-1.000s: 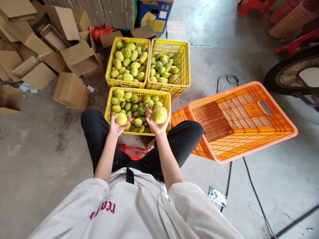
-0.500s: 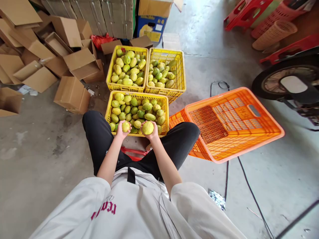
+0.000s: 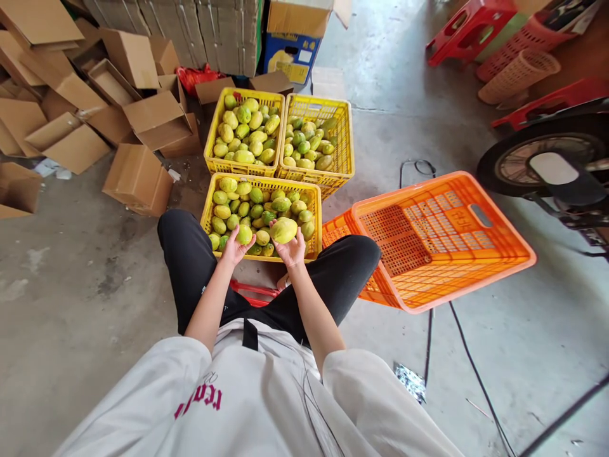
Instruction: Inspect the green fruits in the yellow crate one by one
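Observation:
Above the near yellow crate (image 3: pixel 206 219) my left hand (image 3: pixel 233 250) holds a rounded yellow-green papaya (image 3: pixel 244 235), with fingers curled around its side. In my right hand (image 3: pixel 291 250) lies a larger, paler yellow papaya (image 3: pixel 284 230), turned lengthwise, gripped between thumb and fingers. The two hands are apart, both at the crate's near edge. Loose green and yellow papayas (image 3: pixel 255 195) fill the crate beneath them. My fingers partly cover both held fruits.
Two more yellow crates, left (image 3: pixel 208 149) and right (image 3: pixel 351 143), hold papayas behind the near one. A tilted orange basket (image 3: pixel 495 279) stands on my right. Cardboard boxes (image 3: pixel 137 181) are piled at left. A motorbike wheel (image 3: pixel 495 158) and black cables (image 3: pixel 476 362) are at right.
Both papayas have been turned in my hands. The right one now lies lengthwise and sits slightly higher; the left one shows a greener side.

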Motion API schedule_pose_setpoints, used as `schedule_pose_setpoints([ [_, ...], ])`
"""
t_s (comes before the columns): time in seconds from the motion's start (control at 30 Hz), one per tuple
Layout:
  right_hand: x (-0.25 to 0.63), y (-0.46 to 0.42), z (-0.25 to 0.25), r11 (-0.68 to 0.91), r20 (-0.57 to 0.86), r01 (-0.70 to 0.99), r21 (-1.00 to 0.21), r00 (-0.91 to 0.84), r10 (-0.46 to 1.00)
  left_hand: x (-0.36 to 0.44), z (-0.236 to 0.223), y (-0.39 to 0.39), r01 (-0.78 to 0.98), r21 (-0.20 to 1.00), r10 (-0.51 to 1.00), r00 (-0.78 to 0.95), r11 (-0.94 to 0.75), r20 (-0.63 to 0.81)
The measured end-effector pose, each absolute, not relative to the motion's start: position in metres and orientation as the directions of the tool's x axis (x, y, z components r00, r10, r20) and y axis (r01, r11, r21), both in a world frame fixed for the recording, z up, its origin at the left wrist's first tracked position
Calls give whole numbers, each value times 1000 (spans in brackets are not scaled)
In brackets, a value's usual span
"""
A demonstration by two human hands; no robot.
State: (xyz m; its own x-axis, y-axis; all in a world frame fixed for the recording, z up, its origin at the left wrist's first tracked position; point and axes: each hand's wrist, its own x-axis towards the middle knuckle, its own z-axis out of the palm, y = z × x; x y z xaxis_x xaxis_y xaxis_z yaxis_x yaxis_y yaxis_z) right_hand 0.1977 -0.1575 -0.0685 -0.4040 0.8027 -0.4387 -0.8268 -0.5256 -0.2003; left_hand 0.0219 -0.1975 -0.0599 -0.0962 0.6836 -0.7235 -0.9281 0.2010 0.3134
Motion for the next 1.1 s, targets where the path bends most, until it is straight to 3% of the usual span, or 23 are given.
schedule_pose_setpoints([
  [0.17,200,-158,-69,-552,-475,-829,-92,-451,756,18,-62,-200,-922,310,688,-69,233,-722],
  [0.3,202,-158,-72,-584,-538,-807,-87,-456,709,19,-62,-202,-900,312,723,6,305,-691],
  [0.4,201,-158,-76,-598,-503,-795,-99,-478,720,20,-64,-201,-881,346,720,-8,324,-694],
  [0.83,201,-156,-82,-647,-520,-746,-157,-494,697,19,-66,-198,-883,364,726,-38,297,-686],
  [1.1,197,-156,-77,-612,-503,-779,-136,-479,720,16,-67,-199,-938,312,727,-107,153,-678],
])
